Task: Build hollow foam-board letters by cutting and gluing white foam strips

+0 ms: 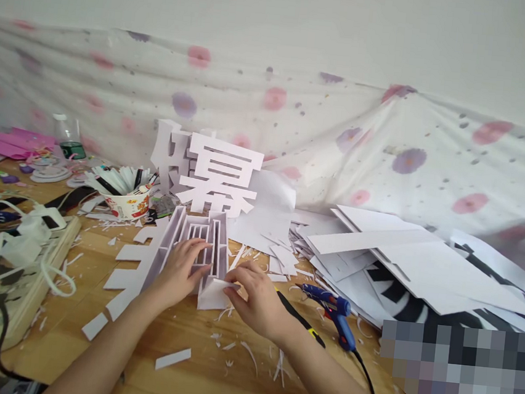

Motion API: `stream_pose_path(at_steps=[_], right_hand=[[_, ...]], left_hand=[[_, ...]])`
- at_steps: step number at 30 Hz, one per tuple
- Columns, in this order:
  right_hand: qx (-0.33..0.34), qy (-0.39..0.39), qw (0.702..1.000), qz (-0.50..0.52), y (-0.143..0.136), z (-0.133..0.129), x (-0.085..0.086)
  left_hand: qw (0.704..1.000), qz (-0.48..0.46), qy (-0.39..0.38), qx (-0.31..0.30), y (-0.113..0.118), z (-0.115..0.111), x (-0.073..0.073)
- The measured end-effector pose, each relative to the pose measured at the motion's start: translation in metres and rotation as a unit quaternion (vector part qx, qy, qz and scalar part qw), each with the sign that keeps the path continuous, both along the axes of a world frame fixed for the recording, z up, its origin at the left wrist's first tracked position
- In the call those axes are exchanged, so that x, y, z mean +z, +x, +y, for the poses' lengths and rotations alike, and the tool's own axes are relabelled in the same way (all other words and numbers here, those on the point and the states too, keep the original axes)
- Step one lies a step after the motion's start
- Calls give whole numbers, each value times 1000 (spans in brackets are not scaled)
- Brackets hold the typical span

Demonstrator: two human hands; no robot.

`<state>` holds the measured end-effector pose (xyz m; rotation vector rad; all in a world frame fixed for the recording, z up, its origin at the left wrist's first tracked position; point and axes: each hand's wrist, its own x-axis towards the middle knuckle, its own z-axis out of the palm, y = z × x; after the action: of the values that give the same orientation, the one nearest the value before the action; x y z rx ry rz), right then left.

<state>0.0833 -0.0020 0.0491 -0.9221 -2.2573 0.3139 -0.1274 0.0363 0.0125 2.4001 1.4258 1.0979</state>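
A white foam-board structure [222,261] with upright walls and narrow compartments lies on the wooden table. My left hand [182,270] rests on its left part, thumb and fingers apart over the inner slots. At its near right corner, my right hand [253,295] pinches a small white strip [218,285] between thumb and fingers. A flat white cut piece [132,271] with several prongs lies to the left, partly beside my left forearm. Behind the structure stands a white cut-out character [223,168], with another white character [166,157] at its left.
A blue glue gun [333,309] and a black-yellow cutter [300,317] lie at the right. White boards [415,255] are piled behind them. A paper bowl of strips [129,203], a power strip [45,281] with cables and a bottle [68,138] occupy the left. Scraps litter the table [197,389].
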Motion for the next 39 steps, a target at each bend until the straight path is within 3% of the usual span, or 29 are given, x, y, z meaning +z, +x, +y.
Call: stream_pose_path(at_steps=[17,28,39], right_hand=[[15,86,992,-94,-7,6,-9],[14,83,992,-89,-8,8,-11],[35,105,979,-170,-11,5,-3]], left_hand=[[986,98,-93,-101,-9,0,0],[983,95,-109,-112,-8,3,2],[979,104,-130,-118,-8,3,5]])
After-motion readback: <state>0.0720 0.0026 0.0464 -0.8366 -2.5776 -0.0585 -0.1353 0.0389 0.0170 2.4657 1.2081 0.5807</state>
